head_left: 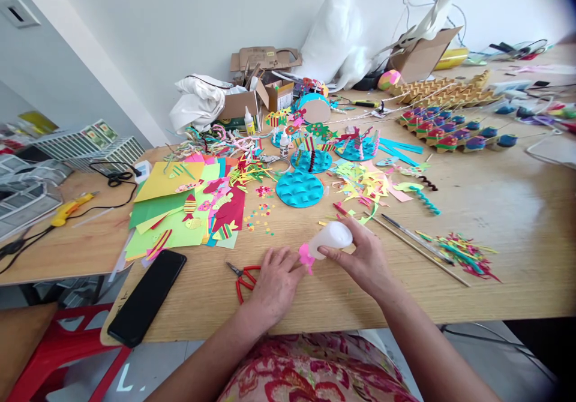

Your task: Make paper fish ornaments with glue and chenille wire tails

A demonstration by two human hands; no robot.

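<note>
My right hand [366, 258] is wrapped round a white squeeze bottle [333, 238], which is tipped over with its base up and its nozzle end down to the left. Under that low end lies a small pink paper cutout [306, 257]. My left hand [279, 279] rests flat on the table with fingers stretched out, fingertips at the cutout's left edge. Red-handled pliers [243, 282] lie just beside the left hand, partly covered by it. Beyond the hands sits a round blue bumpy disc [299, 188].
Coloured paper sheets with fish cutouts [180, 210] and a black phone [147, 297] lie left. A wooden stick [420, 252], a pen [416, 239] and shredded paper [470, 257] lie right. Behind stand decorated blue discs [311, 160], small glue bottles [284, 144] and painted egg-carton cups [450, 135].
</note>
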